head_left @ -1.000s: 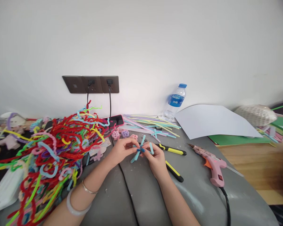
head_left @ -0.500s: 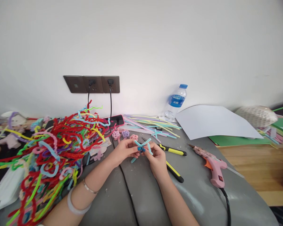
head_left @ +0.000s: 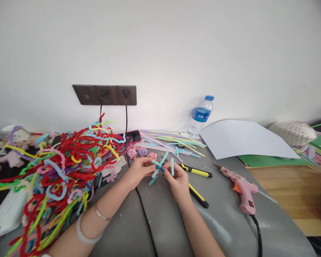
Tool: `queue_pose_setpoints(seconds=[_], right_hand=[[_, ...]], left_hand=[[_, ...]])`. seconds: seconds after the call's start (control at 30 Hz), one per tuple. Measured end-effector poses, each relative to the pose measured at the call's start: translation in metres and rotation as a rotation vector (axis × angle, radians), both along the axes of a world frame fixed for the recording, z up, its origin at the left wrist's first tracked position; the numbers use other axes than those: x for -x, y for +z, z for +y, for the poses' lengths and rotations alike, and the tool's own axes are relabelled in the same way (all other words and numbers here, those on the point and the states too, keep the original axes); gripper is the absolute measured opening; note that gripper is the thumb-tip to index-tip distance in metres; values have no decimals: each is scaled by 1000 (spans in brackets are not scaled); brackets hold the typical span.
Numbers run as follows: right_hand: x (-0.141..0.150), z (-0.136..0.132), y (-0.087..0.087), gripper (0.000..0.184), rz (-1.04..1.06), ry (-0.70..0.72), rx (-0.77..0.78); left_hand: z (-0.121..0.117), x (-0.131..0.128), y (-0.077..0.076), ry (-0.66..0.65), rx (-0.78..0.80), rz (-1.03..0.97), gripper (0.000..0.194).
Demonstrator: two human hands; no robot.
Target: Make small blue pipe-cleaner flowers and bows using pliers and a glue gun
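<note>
Both my hands meet over the grey table [head_left: 166, 228], pinching a small bundle of light blue pipe cleaners [head_left: 160, 165] crossed like a star. My left hand [head_left: 139, 170] grips it from the left with thumb and fingers closed. My right hand [head_left: 178, 180] holds it from the right, fingers curled, one blue end sticking up by the knuckles. Yellow-handled pliers [head_left: 196, 172] lie just right of my right hand, partly hidden by it.
A big tangle of coloured pipe cleaners [head_left: 59, 171] fills the left. Straight pastel pipe cleaners [head_left: 173, 141], small flower shapes [head_left: 141, 152], a phone [head_left: 132, 136] and a water bottle [head_left: 200, 116] sit behind. A pink glue gun [head_left: 242, 191] lies right; white paper [head_left: 240, 139] beyond.
The blue pipe cleaner ends have been turned and re-angled between my fingers. Both hands stay in the same spot.
</note>
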State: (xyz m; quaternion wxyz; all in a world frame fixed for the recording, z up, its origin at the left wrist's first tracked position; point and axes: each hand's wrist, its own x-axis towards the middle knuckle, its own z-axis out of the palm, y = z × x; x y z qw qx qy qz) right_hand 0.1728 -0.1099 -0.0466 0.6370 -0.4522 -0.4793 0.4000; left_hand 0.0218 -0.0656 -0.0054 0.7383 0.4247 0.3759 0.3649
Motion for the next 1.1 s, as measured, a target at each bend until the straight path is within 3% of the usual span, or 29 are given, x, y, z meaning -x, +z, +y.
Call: queue_pose_setpoints(seconds=[0.4,0.63,0.87,1.1], right_hand=[[3,0,6,7,-13,26,-59],[2,1,5,7,77,160,-114],[-2,1,1,5,48,60,-209],[-4,2,-6,11,65,16,-138]], left_hand=[[-1,1,0,5,-77,143,45],[4,7,-2,23,-107,166,47],[2,7,1,-19,-61,144,39],[-1,4,4,-33,-51,189,31]])
